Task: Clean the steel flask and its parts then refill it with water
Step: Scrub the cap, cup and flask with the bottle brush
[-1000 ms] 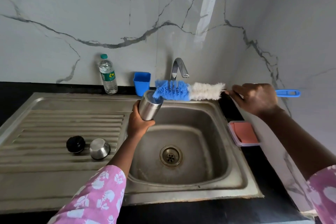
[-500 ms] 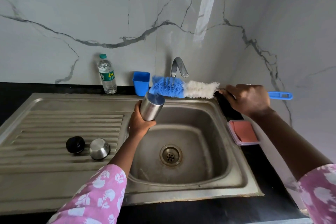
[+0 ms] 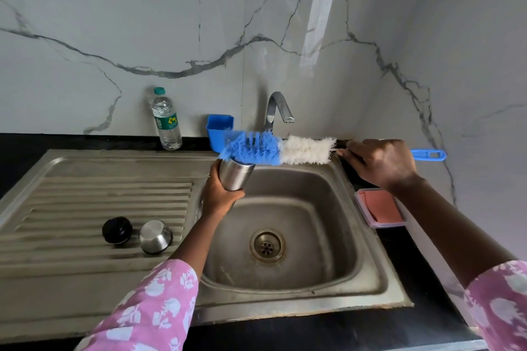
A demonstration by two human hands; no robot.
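Observation:
My left hand [image 3: 219, 196] grips the steel flask [image 3: 235, 175] by its lower body and holds it over the left side of the sink basin [image 3: 336, 236], its mouth tilted up and to the right. My right hand [image 3: 382, 162] holds the bottle brush [image 3: 276, 148] by its blue handle, level, above the basin's back edge. The blue bristle end lies right at the flask's mouth; the white bristles trail behind. The black stopper [image 3: 117, 230] and the steel cap [image 3: 155, 236] lie side by side on the ribbed drainboard [image 3: 71, 199].
A tap [image 3: 278, 107] arches over the back of the basin with no water running. A plastic water bottle [image 3: 166, 120] and a small blue cup [image 3: 219, 128] stand against the marble wall. A pink sponge in a clear tray [image 3: 380, 208] sits on the black counter at right.
The brush has slid left, so its blue end now covers the flask's mouth. My left hand has shifted the flask slightly left with it.

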